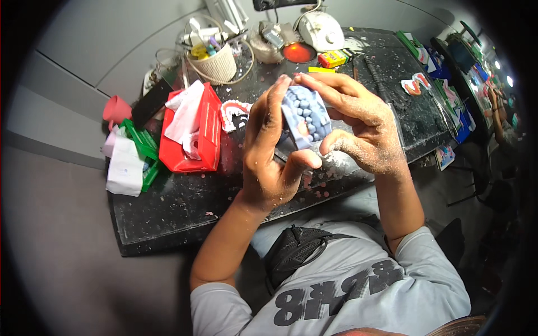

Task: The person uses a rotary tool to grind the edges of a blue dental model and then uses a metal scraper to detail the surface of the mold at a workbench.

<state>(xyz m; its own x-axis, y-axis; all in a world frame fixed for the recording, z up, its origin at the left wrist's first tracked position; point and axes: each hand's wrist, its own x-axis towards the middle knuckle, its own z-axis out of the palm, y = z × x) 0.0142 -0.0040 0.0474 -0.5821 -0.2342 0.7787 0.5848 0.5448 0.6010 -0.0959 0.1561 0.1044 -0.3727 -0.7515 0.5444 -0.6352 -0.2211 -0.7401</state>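
A blue-grey dental cast (307, 115), with several moulded teeth and a pinkish patch, is held up over the near part of the bench. My left hand (266, 145) grips its left side, fingertips near its top and thumb below it. My right hand (361, 126) curves round its right side, fingers at the top edge and thumb by the lower right, dusted with pale powder. Beside my left hand lies a white and pink dental model (234, 110). A red plastic tray (174, 158) with papers stands further left.
The dark bench (157, 224) carries green trays (147, 140), a pink cup (116, 110), a white basket (216, 66), a red dish (298, 51), a white appliance (319, 31) and another model (414, 84). A person's arm (496, 112) shows at the far right among further benches and chairs.
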